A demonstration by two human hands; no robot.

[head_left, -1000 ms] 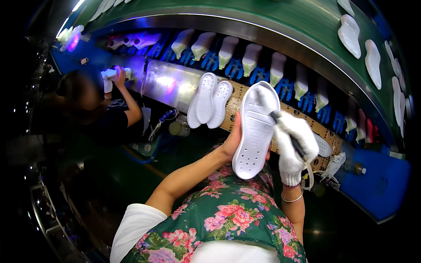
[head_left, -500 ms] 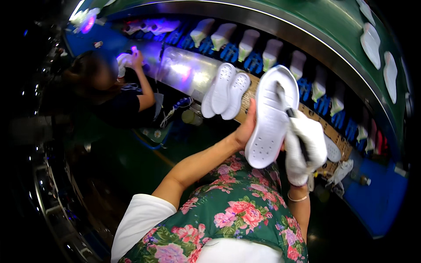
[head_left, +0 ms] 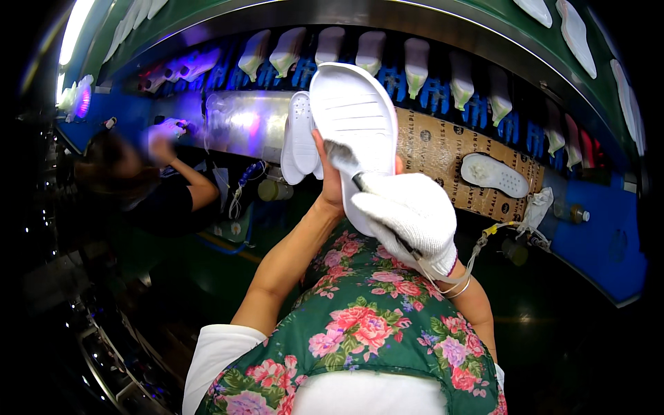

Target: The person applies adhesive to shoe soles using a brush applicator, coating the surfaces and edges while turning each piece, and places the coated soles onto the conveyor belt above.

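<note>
Up in front of my apron, my left hand (head_left: 330, 178), bare, grips a white shoe sole (head_left: 354, 107) by its left edge, its grooved inner face toward me. Fingers of that hand partly vanish behind the sole. My right hand (head_left: 413, 211), in a white knitted glove, is closed round the dark handle of a brush (head_left: 342, 158). The brush's bristles rest against the sole's inner face near its left edge, close to my left thumb. The glove covers the lower right part of the sole.
Beyond the sole, more white soles (head_left: 301, 131) lie on the bench. Another sole (head_left: 494, 175) sits on brown printed cardboard (head_left: 432, 149). White foot forms (head_left: 416, 62) line blue holders behind. A co-worker (head_left: 138, 169) works at left. A bottle (head_left: 573, 213) and white cloth (head_left: 539, 206) are at right.
The brush has moved from the sole's upper end down to its left edge. My view has turned, so the bench and held sole appear shifted; the sole tilts the other way.
</note>
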